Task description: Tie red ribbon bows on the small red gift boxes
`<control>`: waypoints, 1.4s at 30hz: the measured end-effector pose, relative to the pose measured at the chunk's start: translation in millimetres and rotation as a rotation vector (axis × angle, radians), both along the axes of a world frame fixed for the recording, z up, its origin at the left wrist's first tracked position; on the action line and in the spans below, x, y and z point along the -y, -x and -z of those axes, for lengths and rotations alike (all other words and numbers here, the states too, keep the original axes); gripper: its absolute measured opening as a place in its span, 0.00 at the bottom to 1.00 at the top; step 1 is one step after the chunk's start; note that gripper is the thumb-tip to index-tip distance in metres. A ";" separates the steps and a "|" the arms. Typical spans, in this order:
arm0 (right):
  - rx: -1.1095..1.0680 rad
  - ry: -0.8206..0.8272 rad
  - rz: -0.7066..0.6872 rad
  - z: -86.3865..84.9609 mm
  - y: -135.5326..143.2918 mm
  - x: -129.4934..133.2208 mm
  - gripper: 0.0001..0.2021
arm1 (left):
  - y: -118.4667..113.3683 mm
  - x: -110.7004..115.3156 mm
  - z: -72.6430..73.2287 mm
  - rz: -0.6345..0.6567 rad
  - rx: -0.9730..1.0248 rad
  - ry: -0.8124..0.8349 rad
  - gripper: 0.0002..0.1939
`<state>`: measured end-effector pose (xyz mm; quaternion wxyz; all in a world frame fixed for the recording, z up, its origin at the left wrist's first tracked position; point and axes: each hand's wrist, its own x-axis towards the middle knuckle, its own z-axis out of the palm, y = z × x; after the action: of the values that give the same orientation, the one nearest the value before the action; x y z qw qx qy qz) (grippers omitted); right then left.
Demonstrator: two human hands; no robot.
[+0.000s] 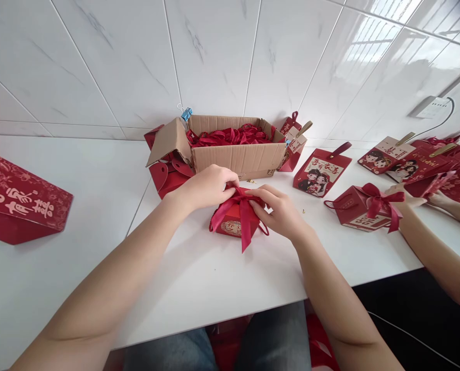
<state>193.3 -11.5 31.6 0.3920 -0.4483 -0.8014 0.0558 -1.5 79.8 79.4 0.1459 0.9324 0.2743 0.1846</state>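
Note:
In front of me on the white table stands a small red gift box with a gold emblem on its front and a cord handle at its right side. A dark red ribbon crosses its top, one tail hanging down the front. My left hand pinches the ribbon at the top left of the box. From the right, my right hand has its thumb and fingers closed on the ribbon near the knot. The fingertips partly cover the knot.
Behind the box is an open cardboard carton full of red ribbons. A printed card box and a ribboned box stand to the right, near a co-worker's hands. A large red box lies at left.

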 end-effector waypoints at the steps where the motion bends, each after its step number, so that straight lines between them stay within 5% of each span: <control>1: 0.000 -0.007 -0.009 0.6 1.0 0.1 0.13 | -0.3 0.4 -0.1 -0.009 0.006 -0.001 0.10; 19: 0.054 0.136 0.002 -1.9 3.9 3.3 0.25 | -1.5 -0.3 0.7 -0.032 0.021 -0.066 0.11; 42: 0.094 0.139 0.026 -1.1 2.4 2.6 0.25 | -2.9 -0.6 2.6 -0.151 0.096 0.039 0.04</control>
<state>190.9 -14.0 32.8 0.3225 -0.4871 -0.8072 0.0851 1.4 80.4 76.8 0.1628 0.8961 0.3401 0.2343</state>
